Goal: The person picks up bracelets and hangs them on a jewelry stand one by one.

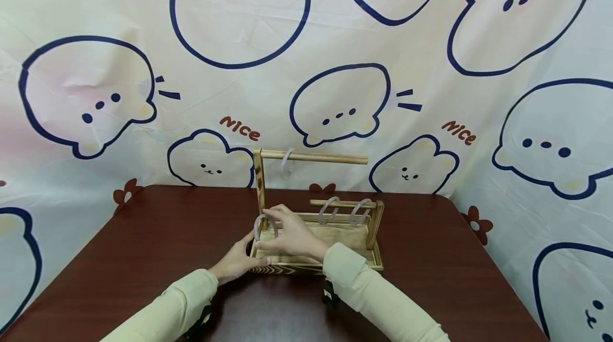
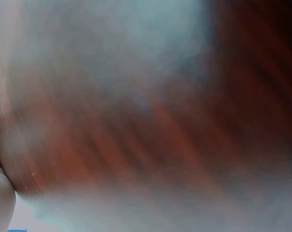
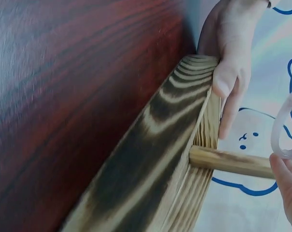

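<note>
A wooden display stand (image 1: 330, 234) has a tray-like base, a tall left post with a long upper bar, and a shorter bar at the right. My left hand (image 1: 235, 263) grips the base's left front corner, thumb along the front edge. Over the left end of the base, my right hand (image 1: 293, 233) pinches a pale translucent bangle (image 3: 279, 126) between thumb and fingers, close to the tall post. One similar bangle (image 1: 284, 162) hangs on the upper bar, and two bangles (image 1: 322, 213) hang on the shorter bar. The left wrist view is mostly blurred.
The stand is on a dark red-brown table (image 1: 158, 235). Behind it hangs a pale cloth (image 1: 268, 97) with blue-outlined cartoon animals, reaching down to the table's back edge.
</note>
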